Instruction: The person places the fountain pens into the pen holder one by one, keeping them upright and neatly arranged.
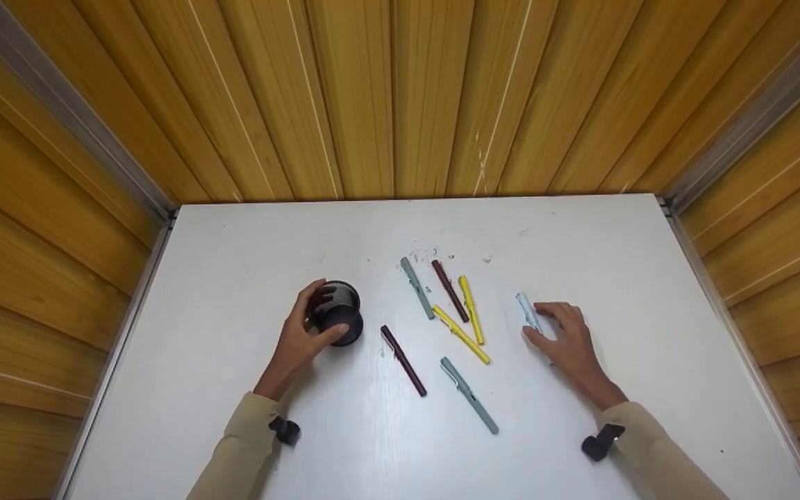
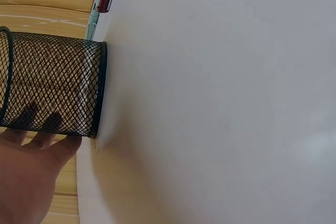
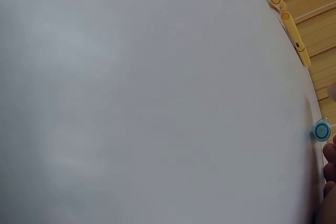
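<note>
Item 1: light blue pen point(image 1: 526, 309), 1 piece. Location: lying on the right-hand part of the white tabletop point(image 1: 678, 389). Long axis: oblique, far left to near right; the far end points toward the slatted wall point(image 1: 428, 104), the near end runs beneath your right hand point(image 1: 570, 340). Your thumb is at the pen's left side, your index finger at its right, apart with the pen between; whether they clamp it, you cannot tell here.

Item 2: black mesh cup point(image 1: 352, 325), 1 piece. Location: left of the pens. Upright, long axis vertical, mouth up. Your left hand point(image 1: 301, 340) grips it, thumb on the near side, fingers curved around its far left side.

Item 3: grey-green pens, 2 pieces: far grey-green pen point(image 1: 417, 288), near grey-green pen point(image 1: 469, 396).

Item 4: dark red pens, 2 pieces: far dark red pen point(image 1: 450, 292), near dark red pen point(image 1: 403, 361).

Item 5: yellow pens, 2 pieces: far yellow pen point(image 1: 471, 310), near yellow pen point(image 1: 461, 335). Items 3 to 5 all slant far left to near right, between your hands.
</note>
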`<state>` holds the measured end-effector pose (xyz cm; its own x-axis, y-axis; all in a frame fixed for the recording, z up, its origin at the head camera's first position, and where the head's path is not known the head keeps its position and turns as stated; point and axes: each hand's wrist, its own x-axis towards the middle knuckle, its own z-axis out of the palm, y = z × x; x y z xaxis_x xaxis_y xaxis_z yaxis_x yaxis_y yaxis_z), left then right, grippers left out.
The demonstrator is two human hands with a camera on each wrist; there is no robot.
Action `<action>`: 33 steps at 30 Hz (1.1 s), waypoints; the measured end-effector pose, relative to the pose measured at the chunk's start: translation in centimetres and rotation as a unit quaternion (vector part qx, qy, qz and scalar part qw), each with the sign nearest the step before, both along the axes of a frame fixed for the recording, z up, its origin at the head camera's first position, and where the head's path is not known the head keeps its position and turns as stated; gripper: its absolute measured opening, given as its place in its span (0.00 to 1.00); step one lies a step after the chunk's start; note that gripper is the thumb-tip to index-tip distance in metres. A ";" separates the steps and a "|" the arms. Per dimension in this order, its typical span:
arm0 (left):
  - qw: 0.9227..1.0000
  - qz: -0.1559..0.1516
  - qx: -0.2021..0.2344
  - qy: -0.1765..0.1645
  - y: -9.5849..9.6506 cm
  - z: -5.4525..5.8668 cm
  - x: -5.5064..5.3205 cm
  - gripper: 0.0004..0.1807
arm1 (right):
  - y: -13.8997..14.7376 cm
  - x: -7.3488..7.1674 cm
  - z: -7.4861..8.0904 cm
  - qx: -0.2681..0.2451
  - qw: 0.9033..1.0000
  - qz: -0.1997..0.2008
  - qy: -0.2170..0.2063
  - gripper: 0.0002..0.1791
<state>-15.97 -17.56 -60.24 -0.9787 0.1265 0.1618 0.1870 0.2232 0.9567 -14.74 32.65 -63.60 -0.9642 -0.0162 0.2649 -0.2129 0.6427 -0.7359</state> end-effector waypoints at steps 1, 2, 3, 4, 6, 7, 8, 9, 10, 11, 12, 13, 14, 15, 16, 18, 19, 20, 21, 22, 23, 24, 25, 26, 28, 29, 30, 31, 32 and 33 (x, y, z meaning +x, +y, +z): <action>1.000 -0.001 0.004 0.000 0.0 0.0 0.0 0.51 | -0.1 0.0 0.0 -0.001 1.000 -0.002 0.001 0.27; 1.000 -0.002 0.008 -0.002 0.0 -0.1 0.1 0.50 | -0.2 -0.1 -0.1 -0.002 1.000 -0.005 0.002 0.27; 1.000 -0.002 0.010 -0.004 0.0 -0.2 0.2 0.50 | -0.3 -0.2 -0.2 -0.004 1.000 -0.007 0.001 0.27; 1.000 -0.001 0.011 -0.005 0.0 -0.2 0.3 0.50 | -0.4 -0.3 -0.2 -0.005 1.000 -0.011 -0.001 0.26; 1.000 0.003 0.014 -0.012 -0.1 -0.4 0.4 0.51 | -0.6 -0.4 -0.3 -0.004 1.000 -0.019 -0.003 0.26; 1.000 0.004 0.017 -0.015 -0.1 -0.5 0.5 0.51 | -0.7 -0.5 -0.4 -0.002 1.000 -0.022 -0.003 0.26; 1.000 0.006 0.018 -0.018 -0.1 -0.5 0.6 0.51 | -0.9 -0.6 -0.4 -0.001 1.000 -0.026 -0.004 0.26; 1.000 0.007 0.021 -0.018 -0.1 -0.6 0.7 0.51 | -1.0 -0.6 -0.4 0.002 1.000 -0.029 -0.003 0.25; 1.000 0.008 0.023 -0.019 -0.1 -0.7 0.7 0.51 | -1.1 -0.7 -0.4 0.004 0.999 -0.032 -0.003 0.25; 0.999 0.009 0.025 -0.020 -0.1 -0.7 0.7 0.50 | -1.2 -0.7 -0.4 0.007 0.999 -0.036 -0.002 0.25; 0.999 0.008 0.027 -0.021 -0.1 -0.7 0.8 0.50 | -1.3 -0.7 -0.4 0.008 0.999 -0.039 -0.002 0.25; 0.999 0.009 0.029 -0.023 -0.1 -0.8 0.8 0.50 | -1.3 -0.7 -0.4 0.012 0.999 -0.043 -0.006 0.25; 0.999 0.009 0.030 -0.025 -0.1 -0.8 0.9 0.50 | -1.4 -0.7 -0.4 0.013 0.999 -0.047 -0.007 0.24; 0.999 0.009 0.031 -0.028 -0.1 -0.8 0.9 0.50 | -1.5 -0.7 -0.5 0.014 0.999 -0.051 -0.010 0.24; 0.999 0.011 0.031 -0.030 -0.1 -0.9 0.9 0.50 | -1.5 -0.7 -0.5 0.014 0.998 -0.054 -0.012 0.24; 0.999 0.013 0.032 -0.035 -0.1 -0.9 1.0 0.50 | -1.6 -0.8 -0.6 0.017 0.998 -0.059 -0.014 0.23; 0.999 0.014 0.033 -0.037 -0.1 -0.9 1.1 0.50 | -1.7 -0.8 -0.6 0.019 0.998 -0.060 -0.013 0.22; 0.999 0.014 0.034 -0.038 -0.1 -0.8 1.1 0.50 | -1.7 -0.9 -0.6 0.018 0.998 -0.061 -0.010 0.21; 0.999 0.015 0.034 -0.040 -0.1 -0.8 1.1 0.50 | -1.8 -1.0 -0.6 0.018 0.998 -0.061 -0.006 0.21; 0.998 0.015 0.033 -0.041 -0.2 -0.8 1.1 0.51 | -1.8 -1.0 -0.6 0.017 0.998 -0.062 -0.003 0.20; 0.998 0.016 0.033 -0.042 -0.2 -0.8 1.1 0.51 | -1.9 -1.1 -0.6 0.017 0.998 -0.063 0.000 0.19; 0.998 0.016 0.034 -0.043 -0.2 -0.8 1.1 0.51 | -1.9 -1.2 -0.6 0.018 0.998 -0.065 0.000 0.18; 0.998 0.017 0.033 -0.044 -0.2 -0.8 1.1 0.51 | -2.0 -1.2 -0.5 0.017 0.998 -0.067 0.001 0.18; 0.998 0.017 0.032 -0.045 -0.2 -0.7 1.1 0.51 | -2.0 -1.3 -0.5 0.015 0.997 -0.069 0.002 0.17; 0.998 0.017 0.031 -0.045 -0.2 -0.7 1.1 0.51 | -2.1 -1.3 -0.4 0.016 0.997 -0.074 -0.005 0.16; 0.998 0.017 0.031 -0.045 -0.2 -0.7 1.1 0.51 | -2.2 -1.3 -0.3 0.016 0.997 -0.076 -0.008 0.15; 0.998 0.014 0.033 -0.046 -0.1 -0.6 1.0 0.51 | -2.2 -1.3 -0.2 0.015 0.997 -0.079 -0.011 0.14; 0.998 0.012 0.034 -0.047 -0.1 -0.7 1.0 0.51 | -2.2 -1.3 -0.2 0.013 0.996 -0.082 -0.014 0.14; 0.998 0.008 0.034 -0.049 0.0 -0.6 1.0 0.51 | -2.1 -1.3 -0.1 0.010 0.996 -0.085 -0.016 0.14; 0.998 0.006 0.034 -0.051 0.1 -0.6 1.0 0.51 | -2.1 -1.2 0.0 0.008 0.996 -0.088 -0.021 0.13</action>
<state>-14.97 -17.46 -60.86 -0.9918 0.1078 0.0690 0.0857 0.1590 0.9835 -15.94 30.57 -63.61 -0.9624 0.1506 0.2262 -0.0656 0.6789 -0.7313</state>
